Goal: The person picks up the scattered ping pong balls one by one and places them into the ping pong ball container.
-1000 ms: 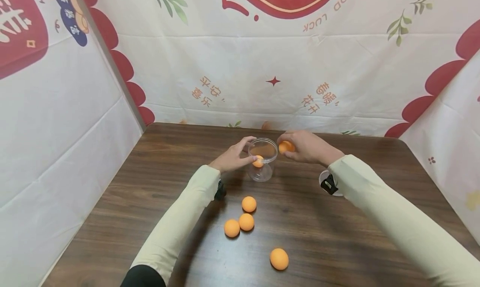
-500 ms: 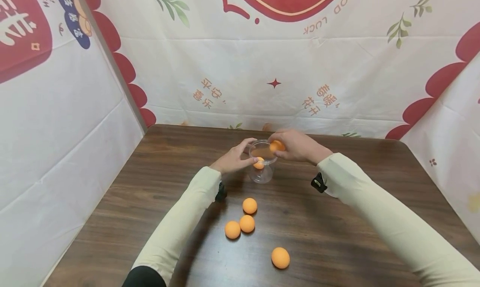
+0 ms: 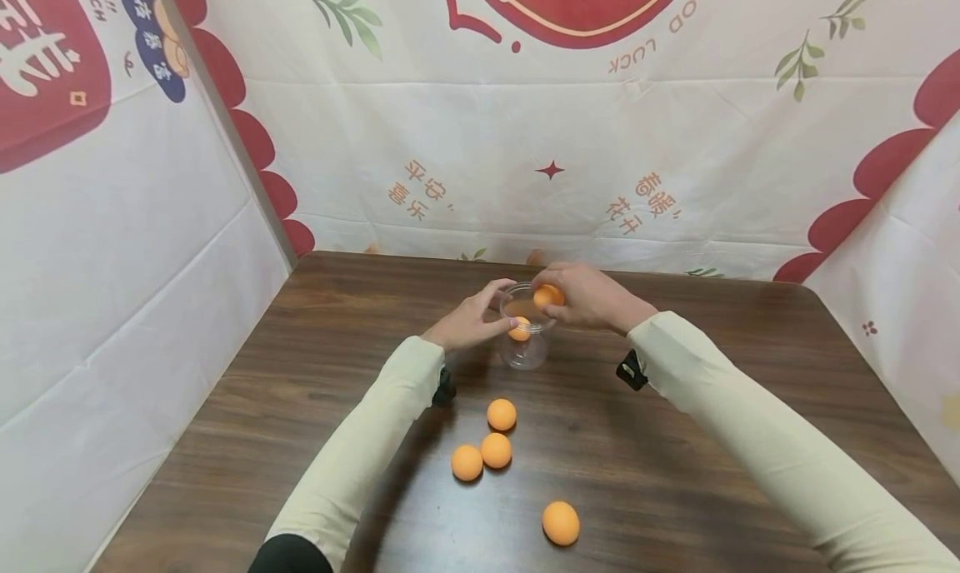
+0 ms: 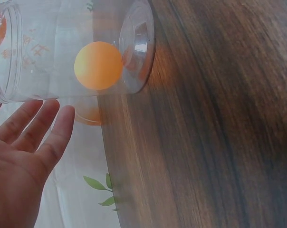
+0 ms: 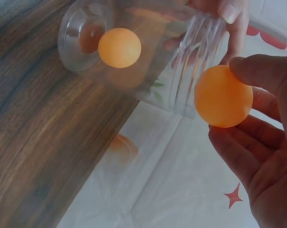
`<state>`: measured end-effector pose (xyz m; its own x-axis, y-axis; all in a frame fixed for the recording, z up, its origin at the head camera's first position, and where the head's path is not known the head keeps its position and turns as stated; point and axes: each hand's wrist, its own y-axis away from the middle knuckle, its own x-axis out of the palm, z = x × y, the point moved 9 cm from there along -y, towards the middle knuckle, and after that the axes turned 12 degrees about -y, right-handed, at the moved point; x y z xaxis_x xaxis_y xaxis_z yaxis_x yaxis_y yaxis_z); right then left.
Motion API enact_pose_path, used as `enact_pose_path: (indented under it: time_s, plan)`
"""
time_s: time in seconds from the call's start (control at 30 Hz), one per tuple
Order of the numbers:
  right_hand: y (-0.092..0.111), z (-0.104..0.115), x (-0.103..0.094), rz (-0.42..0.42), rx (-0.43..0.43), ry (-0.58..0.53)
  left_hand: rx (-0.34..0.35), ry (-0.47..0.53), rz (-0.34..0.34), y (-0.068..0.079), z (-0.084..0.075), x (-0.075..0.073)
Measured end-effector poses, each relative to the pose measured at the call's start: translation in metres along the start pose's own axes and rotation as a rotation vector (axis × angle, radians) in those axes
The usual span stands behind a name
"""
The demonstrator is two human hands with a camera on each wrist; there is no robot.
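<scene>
A clear plastic jar (image 3: 524,356) stands upright on the table with its mouth uncovered. One orange ball (image 4: 99,65), the size of a ping-pong ball, is inside it near the bottom. My left hand (image 3: 468,319) holds the jar near its rim, thumb on the near side and fingers on the far side. Between thumb and fingers, my right hand (image 3: 592,296) pinches another orange ping-pong ball (image 5: 223,97). That ball is at the right side of the jar's mouth, close to the threaded rim. Whether it touches the rim I cannot tell.
Several more orange balls lie on the dark wooden table (image 3: 300,406) nearer me: a close group with one ball (image 3: 497,450) in its middle, and a separate ball (image 3: 561,523) farther forward. A white printed cloth (image 3: 480,132) hangs behind the table and along its sides.
My right hand has moved left with its ball, from beside the jar to its mouth. The left hand keeps its hold. A clear round piece near the right cuff is now hidden.
</scene>
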<state>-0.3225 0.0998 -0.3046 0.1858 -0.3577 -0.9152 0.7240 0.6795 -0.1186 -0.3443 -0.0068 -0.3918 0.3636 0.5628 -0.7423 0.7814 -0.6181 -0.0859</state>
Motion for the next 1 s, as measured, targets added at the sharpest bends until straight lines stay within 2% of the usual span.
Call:
enact_pose_path:
  time_s: [0.2, 1.0]
  plan:
    - [0.000, -0.002, 0.004, 0.015, 0.037, -0.013, -0.010, 0.002, -0.001, 0.000, 0.000, 0.001]
    - [0.004, -0.009, 0.012, 0.041, 0.039, -0.022, -0.027, -0.010, -0.013, 0.001, 0.000, 0.000]
